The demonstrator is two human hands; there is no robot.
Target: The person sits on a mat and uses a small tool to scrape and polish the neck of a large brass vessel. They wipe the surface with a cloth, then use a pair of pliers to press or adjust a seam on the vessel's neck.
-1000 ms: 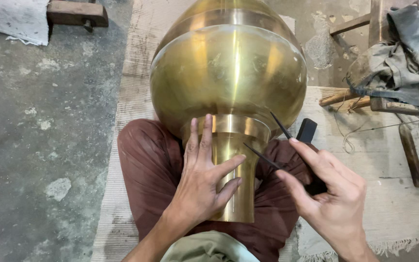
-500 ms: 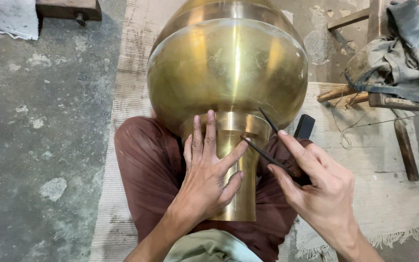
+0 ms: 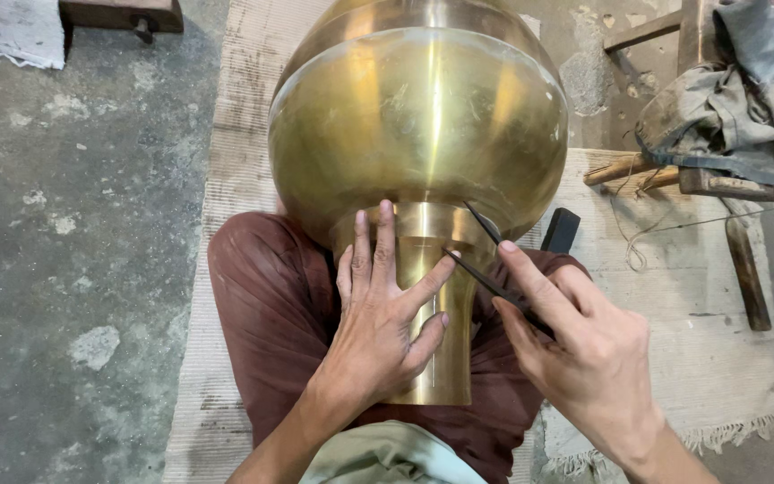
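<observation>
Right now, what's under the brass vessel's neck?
The brass vessel rests its neck on the person's lap, on brown trousers. The left hand lies flat on the neck, hiding the metal beneath it.

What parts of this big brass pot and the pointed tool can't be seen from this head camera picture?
- Top of the brass vessel: cut off by the upper frame edge.
- Part of its neck: covered by the left hand.
- Hinge end of the black two-pronged tool: hidden inside the right hand.
- The vessel's mouth: faces away, out of sight.
- The wooden tools at right: partly buried under grey cloth.
</observation>
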